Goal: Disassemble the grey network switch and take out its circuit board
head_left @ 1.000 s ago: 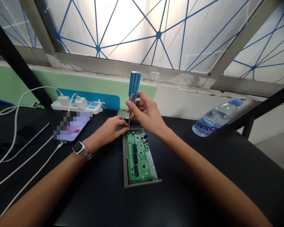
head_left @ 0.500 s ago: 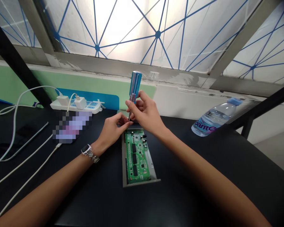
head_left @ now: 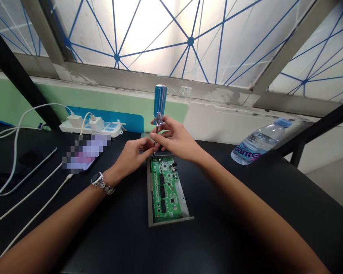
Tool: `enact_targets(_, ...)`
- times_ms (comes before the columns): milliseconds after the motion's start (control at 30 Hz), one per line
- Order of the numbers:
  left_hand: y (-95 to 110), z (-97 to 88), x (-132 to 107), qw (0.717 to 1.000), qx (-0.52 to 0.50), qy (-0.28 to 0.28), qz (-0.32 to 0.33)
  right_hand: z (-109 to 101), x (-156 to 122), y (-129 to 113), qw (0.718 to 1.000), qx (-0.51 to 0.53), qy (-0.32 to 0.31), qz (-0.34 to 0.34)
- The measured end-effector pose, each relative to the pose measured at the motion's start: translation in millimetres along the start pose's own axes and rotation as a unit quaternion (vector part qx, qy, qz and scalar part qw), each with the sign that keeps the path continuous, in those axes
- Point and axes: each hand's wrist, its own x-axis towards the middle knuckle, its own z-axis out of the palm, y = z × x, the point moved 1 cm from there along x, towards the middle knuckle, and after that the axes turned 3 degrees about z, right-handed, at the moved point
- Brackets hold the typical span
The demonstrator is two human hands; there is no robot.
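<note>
ideally, hold the screwdriver [head_left: 160, 101] square to the circuit board [head_left: 168, 190], right hand [head_left: 177, 139] pinching its shaft [head_left: 156, 130], left hand [head_left: 135, 153] below, grip unclear.

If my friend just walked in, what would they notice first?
Probably the blue screwdriver, nearly upright in the right hand, pointing down at the far end of the green circuit board. The left hand is there too. Next might be the water bottle, on the right side of the black table.
</note>
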Motion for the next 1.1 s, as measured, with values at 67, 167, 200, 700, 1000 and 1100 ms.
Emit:
enact_targets(67, 2, -1.2, 0, 1.0, -0.009, -0.015, -0.003, -3, 0, -1, 1.0, 0.004, -0.028, 0.012)
enact_targets(167, 4, -2.6, 1, 0.999, -0.023, -0.037, -0.004, -6, 0, -2, 0.998, -0.002, -0.051, 0.026)
enact_targets(200, 4, -2.9, 1, 0.999, -0.029, -0.043, -0.005, -7, 0, -2, 0.998, -0.004, -0.057, 0.032)
enact_targets(700, 5, 8.4, -2, 1.0, 0.01, 0.016, 0.0, -7, -1, 6, 1.0, -0.016, -0.012, -0.014)
enact_targets(1000, 7, 13.3, -3, 0.997, 0.05, 0.064, -0.014, -1, 0, 8, 0.994, -0.079, 0.069, -0.044)
enact_targets(1100, 9, 14.6, -4, 0.995, 0.054, 0.081, -0.009, 2, 1, 10, 0.991, -0.088, 0.085, -0.049)
